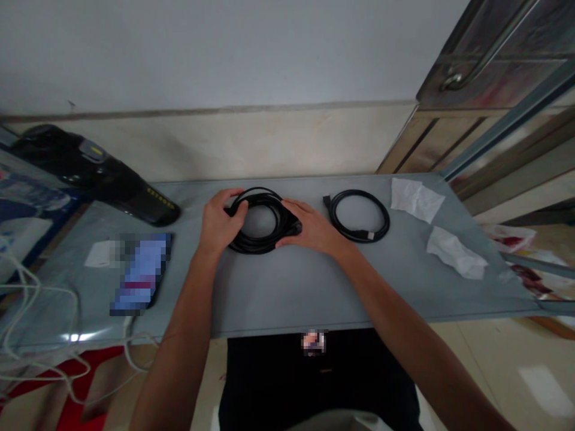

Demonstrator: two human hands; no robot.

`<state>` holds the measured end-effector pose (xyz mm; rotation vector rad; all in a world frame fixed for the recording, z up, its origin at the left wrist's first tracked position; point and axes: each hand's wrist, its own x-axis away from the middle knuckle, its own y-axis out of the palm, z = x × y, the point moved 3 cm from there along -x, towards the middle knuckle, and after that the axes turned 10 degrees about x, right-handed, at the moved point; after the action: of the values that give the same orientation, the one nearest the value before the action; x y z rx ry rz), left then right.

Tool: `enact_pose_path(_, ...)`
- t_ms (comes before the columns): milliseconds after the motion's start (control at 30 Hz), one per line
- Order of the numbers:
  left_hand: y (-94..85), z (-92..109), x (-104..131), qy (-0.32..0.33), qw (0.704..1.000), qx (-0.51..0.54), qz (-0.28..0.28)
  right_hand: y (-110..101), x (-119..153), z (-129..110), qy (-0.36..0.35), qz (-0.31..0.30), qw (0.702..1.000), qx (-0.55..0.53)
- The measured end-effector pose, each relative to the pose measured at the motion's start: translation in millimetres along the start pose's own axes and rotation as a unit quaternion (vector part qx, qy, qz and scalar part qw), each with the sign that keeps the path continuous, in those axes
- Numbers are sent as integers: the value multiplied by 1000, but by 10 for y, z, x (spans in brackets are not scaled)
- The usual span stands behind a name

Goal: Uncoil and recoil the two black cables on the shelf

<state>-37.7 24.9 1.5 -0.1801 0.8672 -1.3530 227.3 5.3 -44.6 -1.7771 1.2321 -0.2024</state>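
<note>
A thick coil of black cable lies on the grey tabletop in front of me. My left hand grips the coil's left side, its thumb over the loops and its fingers round the outer edge. On the right side, my right hand closes on the same coil, fingers above and thumb below a dark end piece whose kind I cannot make out. To the right of that hand rests a smaller coiled black USB cable, with its plugs showing; neither hand touches it.
Two crumpled white wrappers lie at the right. A phone with a blurred screen and a white paper piece are at the left. Behind them a large black cylindrical object leans in. White cords hang at the left edge. A wall stands behind.
</note>
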Motion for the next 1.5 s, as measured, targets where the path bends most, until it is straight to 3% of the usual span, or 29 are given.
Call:
enact_pose_path(167,41,263,69,85,996,-38,8,-2,-29,5,-11,7,1000,3)
enact_pose_path(400,460,607,375,157,977,-81,-120,-41,-53,-7,-11,4,1000,29)
enact_pose_path(600,494,565,565,167,975,-103,-102,-118,-15,-125,8,25,996,86)
enact_pose_path(700,486,526,568,172,976,-92,-93,-258,77,-153,25,45,988,146)
enact_pose_path(867,495,487,554,167,981,-71,-73,-703,490,-60,98,113,949,277)
enact_pose_path(967,498,471,552,167,981,-64,-74,-862,825,28,173,107,919,337)
enact_pose_path(1067,490,493,550,188,978,-40,-79,-829,1053,77,224,58,901,367)
enact_pose_path(1200,472,593,566,233,969,3,-76,-697,1074,15,242,18,893,378)
enact_pose_path(1367,468,718,612,258,963,44,-69,-584,934,-238,218,-28,893,393)
enact_pose_path(1500,473,762,640,263,960,62,-68,-486,901,-439,173,-30,898,402)
